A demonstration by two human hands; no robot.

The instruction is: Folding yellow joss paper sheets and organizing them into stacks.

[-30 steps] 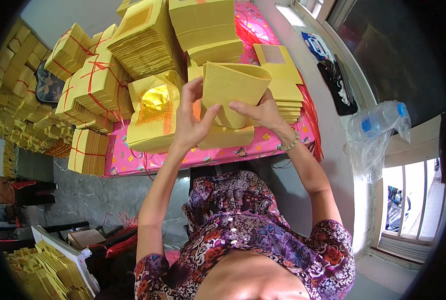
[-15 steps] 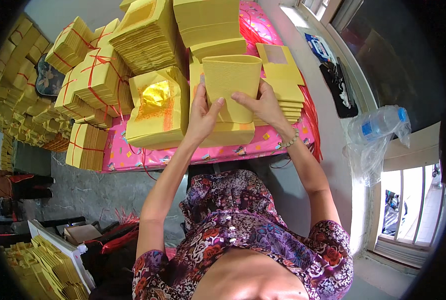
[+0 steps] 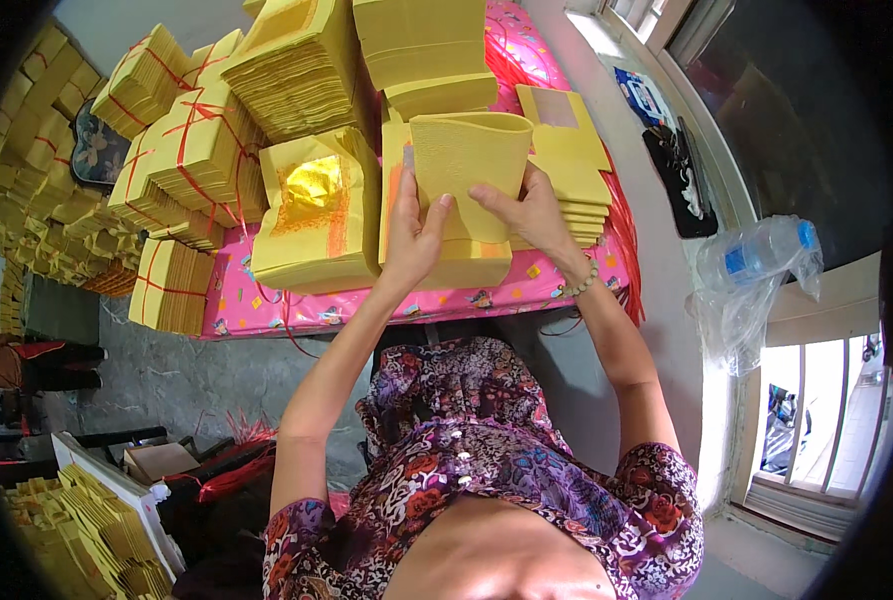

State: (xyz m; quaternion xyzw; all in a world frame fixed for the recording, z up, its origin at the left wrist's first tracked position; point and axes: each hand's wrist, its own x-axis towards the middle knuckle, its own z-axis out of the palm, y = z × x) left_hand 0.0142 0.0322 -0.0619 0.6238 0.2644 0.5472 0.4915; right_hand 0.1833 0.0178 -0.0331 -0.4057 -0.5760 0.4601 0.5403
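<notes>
The sheet (image 3: 471,160) is plain yellow, as are the stacks (image 3: 421,40). One stack's top sheet (image 3: 311,190) bears a gold foil square with orange borders. Red string ties the bundles (image 3: 201,145). The tabletop (image 3: 366,300) cloth is pink with small coloured motifs. The dress (image 3: 486,470) is purple floral.

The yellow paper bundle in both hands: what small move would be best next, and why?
Probably lower the curled yellow paper bundle flat onto the pile directly under it. The left hand and the right hand both grip its lower edge, so it is bent and raised above that pile. The stack with gold foil beside it already lies flat.
</notes>
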